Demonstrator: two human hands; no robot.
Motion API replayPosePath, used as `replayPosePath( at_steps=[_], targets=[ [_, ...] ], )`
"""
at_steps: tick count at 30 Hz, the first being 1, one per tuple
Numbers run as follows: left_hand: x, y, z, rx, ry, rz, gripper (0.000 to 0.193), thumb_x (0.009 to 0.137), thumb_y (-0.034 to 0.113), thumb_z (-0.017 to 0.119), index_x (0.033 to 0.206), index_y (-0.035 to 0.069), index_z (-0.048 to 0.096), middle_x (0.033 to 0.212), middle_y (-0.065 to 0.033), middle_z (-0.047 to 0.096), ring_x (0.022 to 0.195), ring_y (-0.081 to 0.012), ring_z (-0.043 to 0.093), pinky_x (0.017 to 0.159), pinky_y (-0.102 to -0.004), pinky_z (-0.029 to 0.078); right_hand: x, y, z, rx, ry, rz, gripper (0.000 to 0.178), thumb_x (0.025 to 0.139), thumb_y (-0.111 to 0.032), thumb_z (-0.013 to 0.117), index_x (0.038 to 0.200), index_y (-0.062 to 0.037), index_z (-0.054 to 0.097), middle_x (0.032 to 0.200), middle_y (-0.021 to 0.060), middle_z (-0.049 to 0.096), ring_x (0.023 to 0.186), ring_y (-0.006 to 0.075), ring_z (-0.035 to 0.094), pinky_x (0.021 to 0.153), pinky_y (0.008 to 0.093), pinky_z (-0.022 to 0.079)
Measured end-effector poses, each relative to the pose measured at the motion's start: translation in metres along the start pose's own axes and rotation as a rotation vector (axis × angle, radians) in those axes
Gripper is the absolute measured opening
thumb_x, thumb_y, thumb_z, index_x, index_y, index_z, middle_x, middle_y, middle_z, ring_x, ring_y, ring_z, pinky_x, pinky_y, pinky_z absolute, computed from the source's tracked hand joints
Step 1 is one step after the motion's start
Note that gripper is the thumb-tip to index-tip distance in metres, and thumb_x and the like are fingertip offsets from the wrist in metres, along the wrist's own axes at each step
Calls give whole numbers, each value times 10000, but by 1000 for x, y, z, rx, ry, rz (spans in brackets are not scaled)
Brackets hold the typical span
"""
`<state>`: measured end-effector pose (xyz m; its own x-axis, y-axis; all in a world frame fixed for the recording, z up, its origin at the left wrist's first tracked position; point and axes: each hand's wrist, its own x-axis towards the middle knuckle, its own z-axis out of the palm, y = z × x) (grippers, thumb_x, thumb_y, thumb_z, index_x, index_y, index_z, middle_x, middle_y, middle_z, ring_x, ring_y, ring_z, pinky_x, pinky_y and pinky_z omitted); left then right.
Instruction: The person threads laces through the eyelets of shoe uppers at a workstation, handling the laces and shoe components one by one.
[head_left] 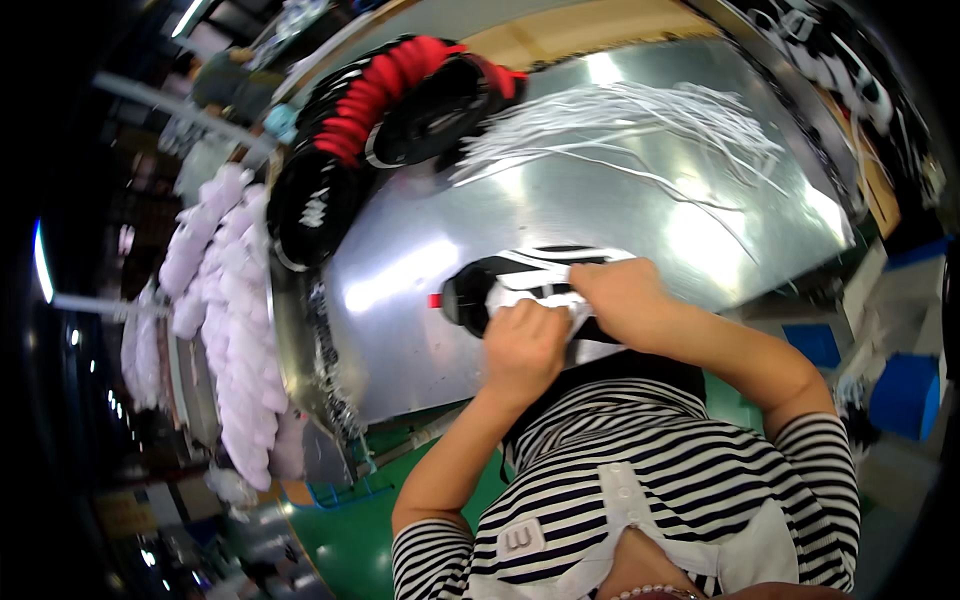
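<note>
A black and white shoe upper [474, 292] with a small red tab at its left end lies on the metal tabletop [400, 375] in front of me. My left hand [525, 348] is closed, its curled fingers gripping the near side of the upper around a white part. At the upper's right end my right hand [622, 300] is also closed, thumb and fingers pinched on its white and black edge. Whether either hand also grips a lace is hidden by the fingers. Beyond the upper lies a loose pile of white shoelaces [630, 125], a few strands trailing toward me.
At the table's far left stands a curved row of nested black and red shoe uppers [380, 100]. Left of the table hang several pale lilac bundles [235, 300]. More black and white shoe uppers [835, 70] sit at the far right, and a blue bin [903, 397] stands to the right.
</note>
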<state>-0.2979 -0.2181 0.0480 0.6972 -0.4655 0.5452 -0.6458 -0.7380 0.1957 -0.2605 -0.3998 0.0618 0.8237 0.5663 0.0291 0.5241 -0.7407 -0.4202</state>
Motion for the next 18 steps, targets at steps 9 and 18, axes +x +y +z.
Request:
replayPosePath(
  at_steps=[9, 18],
  targets=[
    [-7, 0, 19, -63, 145, 98, 119, 673, 151, 638, 710, 77, 553, 718, -53, 522, 736, -230, 518, 653, -367, 384, 5, 46, 19, 769, -57, 80, 134, 742, 31, 636, 856, -6, 577, 704, 31, 560, 656, 107, 521, 610, 250, 440],
    [-15, -4, 27, -218, 58, 11, 178, 643, 192, 706, 730, 101, 580, 758, -42, 559, 803, -242, 561, 680, -377, 422, 5, 49, 34, 876, 333, 98, 116, 812, 41, 620, 891, -16, 558, 826, -6, 553, 775, 78, 517, 714, 210, 443]
  ],
)
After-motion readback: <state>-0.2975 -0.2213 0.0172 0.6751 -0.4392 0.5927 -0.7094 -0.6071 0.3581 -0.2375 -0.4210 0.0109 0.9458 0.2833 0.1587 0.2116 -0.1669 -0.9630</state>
